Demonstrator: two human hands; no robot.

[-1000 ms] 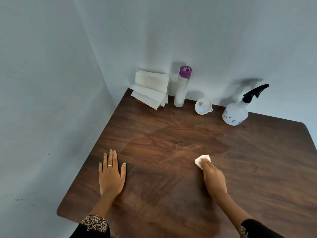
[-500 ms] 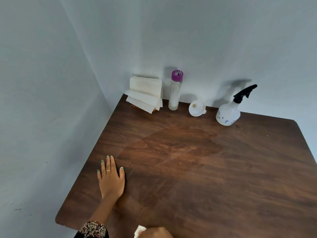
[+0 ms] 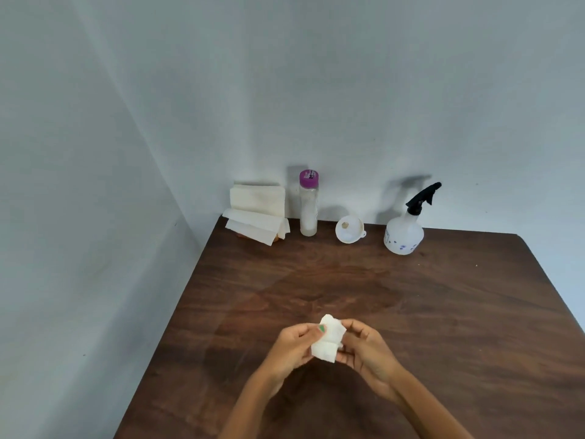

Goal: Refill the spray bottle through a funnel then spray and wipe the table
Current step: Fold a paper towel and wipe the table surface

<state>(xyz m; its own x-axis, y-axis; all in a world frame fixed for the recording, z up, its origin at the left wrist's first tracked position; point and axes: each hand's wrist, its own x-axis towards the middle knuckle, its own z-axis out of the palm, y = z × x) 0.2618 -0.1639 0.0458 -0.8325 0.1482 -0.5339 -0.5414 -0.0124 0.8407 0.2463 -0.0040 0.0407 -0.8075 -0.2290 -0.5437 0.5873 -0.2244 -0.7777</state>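
Note:
Both hands meet above the near middle of the dark wooden table (image 3: 443, 312) and hold a folded white tissue (image 3: 327, 340) between them. My left hand (image 3: 296, 346) pinches its left side with the thumb on top. My right hand (image 3: 367, 350) grips its right side with curled fingers. The white spray bottle (image 3: 403, 234) with a black trigger head stands by the back wall. A white funnel (image 3: 349, 229) lies on its side to the left of it. Further left stands a clear refill bottle (image 3: 308, 204) with a purple cap.
A stack of white paper napkins (image 3: 258, 213) sits in the back left corner against the wall. Grey walls close off the table's back and left sides. The table's right edge runs diagonally at the far right.
My left hand has lifted off the table and joined my right hand. The tissue, earlier pressed on the table by my right hand, is now held up between both hands.

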